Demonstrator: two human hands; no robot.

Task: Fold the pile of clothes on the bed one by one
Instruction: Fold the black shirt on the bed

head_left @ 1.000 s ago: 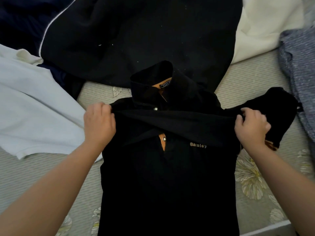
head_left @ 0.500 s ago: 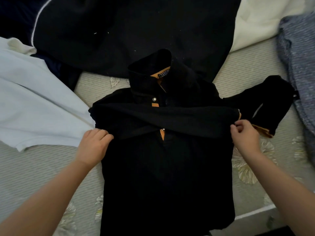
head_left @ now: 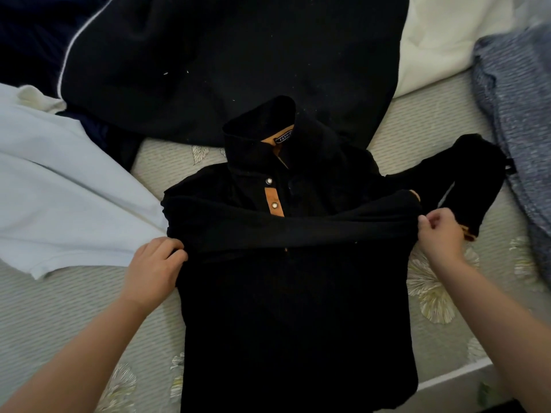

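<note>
On the pale patterned mattress [head_left: 423,135] printed with leaf shapes, a black polo shirt with a tan-orange button placket [head_left: 298,308] lies front up, its collar pointing away from the person and its hem towards them. One black sleeve is folded across the chest as a horizontal band, covering the lower part of the placket. The left hand [head_left: 153,268] sits at the shirt's left edge with its fingers curled round the end of that fold, gripping the fabric. The right hand [head_left: 438,234] is at the opposite edge, thumb and fingertips pinching the cloth where the folded band ends. Just beyond the right hand, the other black sleeve with a tan-orange cuff edge [head_left: 468,180] lies spread out on the mattress, not yet folded in.

Above the collar, a large black garment with a thin white piping line [head_left: 223,64] is spread over the bed, touching the shirt's collar. A light blue garment [head_left: 59,198] lies to the left, near the shirt's shoulder. A cream-white cloth [head_left: 447,40] sits at the upper right, and a blue-grey heathered knit garment [head_left: 518,120] lies along the right edge, just beside the outstretched sleeve.
</note>
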